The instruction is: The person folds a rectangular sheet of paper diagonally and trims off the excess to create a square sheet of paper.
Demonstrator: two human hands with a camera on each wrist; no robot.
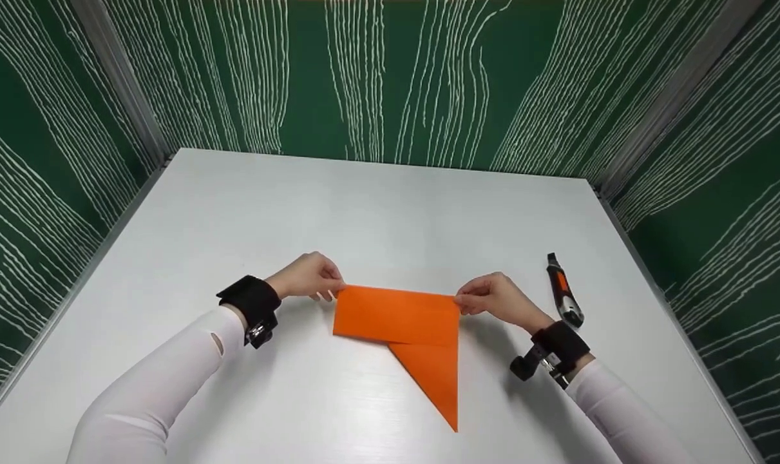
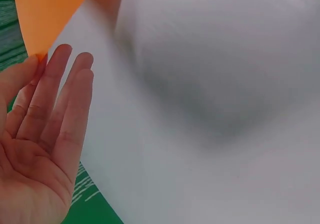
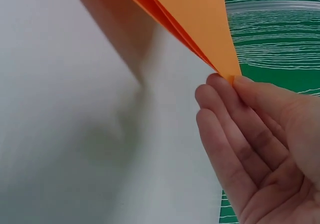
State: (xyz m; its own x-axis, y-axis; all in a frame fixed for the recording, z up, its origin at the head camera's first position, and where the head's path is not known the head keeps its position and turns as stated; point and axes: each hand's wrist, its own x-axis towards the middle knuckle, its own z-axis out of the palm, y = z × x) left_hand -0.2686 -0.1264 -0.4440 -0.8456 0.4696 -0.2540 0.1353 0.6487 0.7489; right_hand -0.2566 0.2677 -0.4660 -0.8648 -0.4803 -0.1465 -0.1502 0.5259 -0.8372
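An orange sheet of folded paper (image 1: 396, 316) hangs between both hands over the white table. Its upper part is a rectangular band, and a pointed triangular flap (image 1: 438, 380) extends below on the right. My left hand (image 1: 309, 277) pinches the top left corner between thumb and index finger; in the left wrist view its other fingers (image 2: 75, 114) stretch out loosely. At the top right corner, my right hand (image 1: 493, 299) pinches the paper the same way. Several layers of the fold (image 3: 175, 26) show along the edge in the right wrist view.
A black and orange utility knife (image 1: 563, 290) lies on the white table (image 1: 377, 212), just beyond the right wrist. Green walls (image 1: 422, 84) with white wavy lines enclose the table at the back and sides. Each wrist wears a black strap (image 1: 251, 303) with a small camera.
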